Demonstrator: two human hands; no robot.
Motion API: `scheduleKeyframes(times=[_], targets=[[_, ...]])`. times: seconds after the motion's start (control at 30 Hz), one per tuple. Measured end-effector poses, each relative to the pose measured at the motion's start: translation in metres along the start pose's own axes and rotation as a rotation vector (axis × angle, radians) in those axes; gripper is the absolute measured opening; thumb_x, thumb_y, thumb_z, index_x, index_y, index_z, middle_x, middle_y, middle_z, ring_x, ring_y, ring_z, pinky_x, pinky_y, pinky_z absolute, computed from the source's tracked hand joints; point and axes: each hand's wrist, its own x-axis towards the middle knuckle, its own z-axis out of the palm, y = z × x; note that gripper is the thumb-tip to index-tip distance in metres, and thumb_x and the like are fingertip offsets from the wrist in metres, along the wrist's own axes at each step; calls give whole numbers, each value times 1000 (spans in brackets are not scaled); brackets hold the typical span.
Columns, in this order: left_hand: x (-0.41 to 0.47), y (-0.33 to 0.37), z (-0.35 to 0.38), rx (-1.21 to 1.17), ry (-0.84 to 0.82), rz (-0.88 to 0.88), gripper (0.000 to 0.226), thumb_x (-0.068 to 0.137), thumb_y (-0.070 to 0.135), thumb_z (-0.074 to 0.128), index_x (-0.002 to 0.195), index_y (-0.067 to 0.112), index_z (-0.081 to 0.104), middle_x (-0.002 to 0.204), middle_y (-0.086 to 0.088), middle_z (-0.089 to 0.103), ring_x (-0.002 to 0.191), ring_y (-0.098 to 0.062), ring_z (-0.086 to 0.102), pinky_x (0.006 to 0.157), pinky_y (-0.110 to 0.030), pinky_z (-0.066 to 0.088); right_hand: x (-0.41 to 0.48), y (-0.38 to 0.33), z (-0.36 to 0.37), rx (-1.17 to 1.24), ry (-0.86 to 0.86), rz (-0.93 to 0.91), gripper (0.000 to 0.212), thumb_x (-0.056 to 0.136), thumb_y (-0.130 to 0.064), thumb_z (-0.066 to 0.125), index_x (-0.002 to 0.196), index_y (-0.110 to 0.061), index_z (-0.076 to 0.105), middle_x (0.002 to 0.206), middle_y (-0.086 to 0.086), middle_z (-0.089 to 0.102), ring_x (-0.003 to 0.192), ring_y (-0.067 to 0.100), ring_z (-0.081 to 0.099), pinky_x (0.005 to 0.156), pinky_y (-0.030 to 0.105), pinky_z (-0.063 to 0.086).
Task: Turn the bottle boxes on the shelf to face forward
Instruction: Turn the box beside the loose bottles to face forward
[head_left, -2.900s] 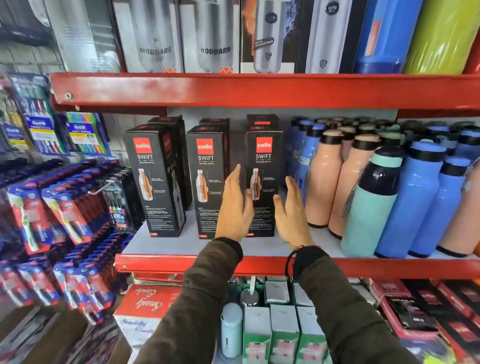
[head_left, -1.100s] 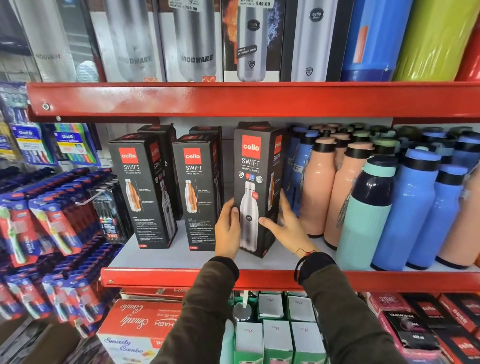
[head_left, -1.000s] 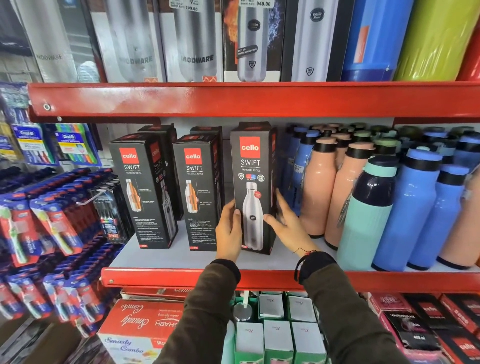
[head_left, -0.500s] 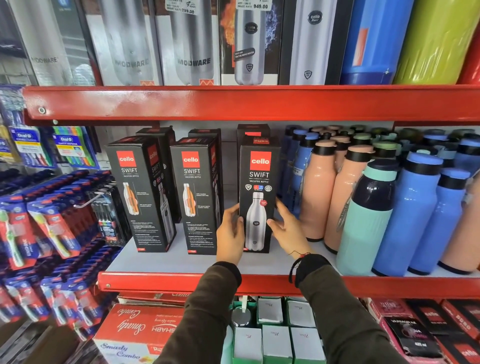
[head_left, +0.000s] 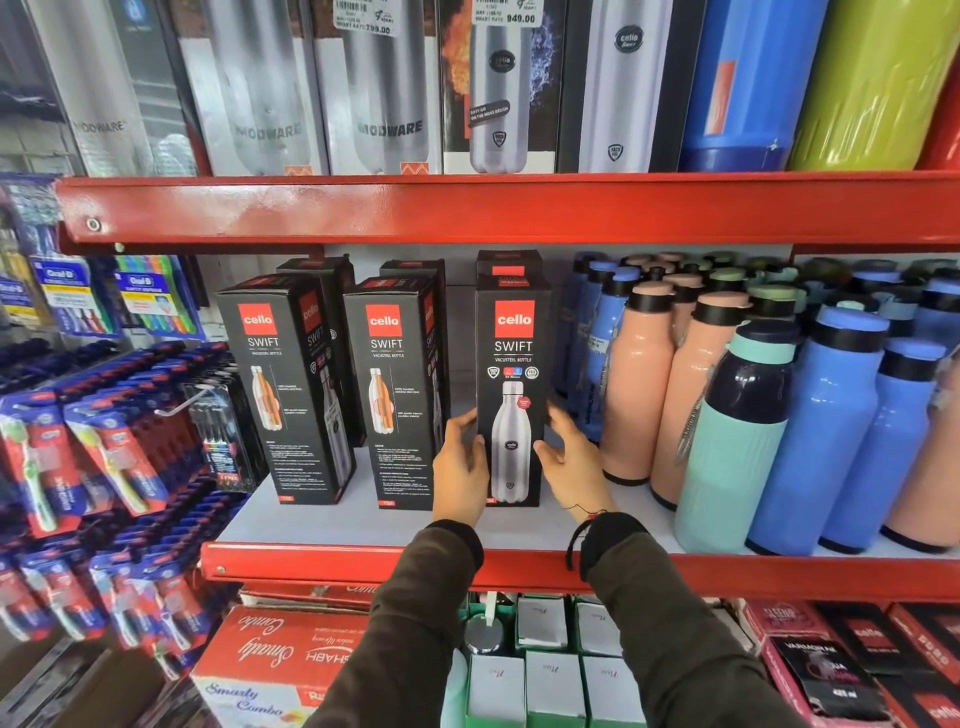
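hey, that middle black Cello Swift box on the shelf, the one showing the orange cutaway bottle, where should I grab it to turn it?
Probably by the two long side walls of the middle black cardboard box, low down, reaching straight in from the shelf front. It stands upright and tall, with open gaps beside it toward the left black box and the right, steel-bottle-front box.

We are in a shop, in front of its housewares display. Red metal shelves (head_left: 519, 208) run across the view, each packed with many copies of the same goods: black bottle boxes (head_left: 384, 389) standing in rows, and to the right ranks of loose bottles (head_left: 831, 431) in blue, peach and mint. On the shelf above, printed price stickers (head_left: 506, 13) sit on boxed steel flasks (head_left: 498, 93). At the left, carded toothbrush packs (head_left: 104, 457) hang in overlapping rows, and more boxed stock (head_left: 545, 670) fills the shelf below.
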Motion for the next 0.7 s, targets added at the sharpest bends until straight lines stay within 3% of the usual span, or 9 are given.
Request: scheduleKeyframes(times=[0.13, 0.3, 0.37, 0.53, 0.7], targets=[[-1, 4, 0, -4, -12, -2, 36, 100, 6, 47, 135, 15, 48, 127, 5, 62, 115, -1, 57, 101, -20, 42, -6, -2, 3, 8, 67, -9, 59, 96, -1, 54, 149, -18, 39, 146, 2, 53, 123, 18, 56, 98, 17, 37], [-2, 8, 1, 4, -13, -11, 36, 100, 5, 47, 135, 14, 47, 123, 6, 61, 114, -5, 58, 101, -23, 43, -6, 0, 3, -1, 70, -11, 59, 95, -2, 56, 149, -18, 39, 146, 4, 54, 128, 20, 55, 100, 20, 37], [-2, 8, 1, 17, -12, -14, 36, 100, 6, 47, 135, 15, 47, 122, 6, 62, 115, -9, 59, 102, -26, 45, -7, 0, 2, 4, 58, -4, 60, 96, -2, 55, 150, -19, 38, 146, 3, 53, 125, 14, 54, 101, 21, 37], [-6, 13, 1, 15, 1, -34, 37, 100, 7, 47, 136, 16, 48, 134, -4, 63, 123, -14, 59, 108, -31, 44, -9, -2, 0, 27, 26, 0, 60, 96, -4, 56, 151, -18, 36, 149, 4, 50, 134, 16, 49, 109, 27, 39], [-18, 23, 3, 0, 59, -11, 38, 101, 11, 48, 139, 16, 48, 135, 3, 58, 123, -7, 54, 110, -28, 41, -17, -9, -3, 81, 131, 11, 45, 97, -13, 57, 141, -19, 47, 138, 2, 54, 102, 11, 60, 92, 24, 47]])
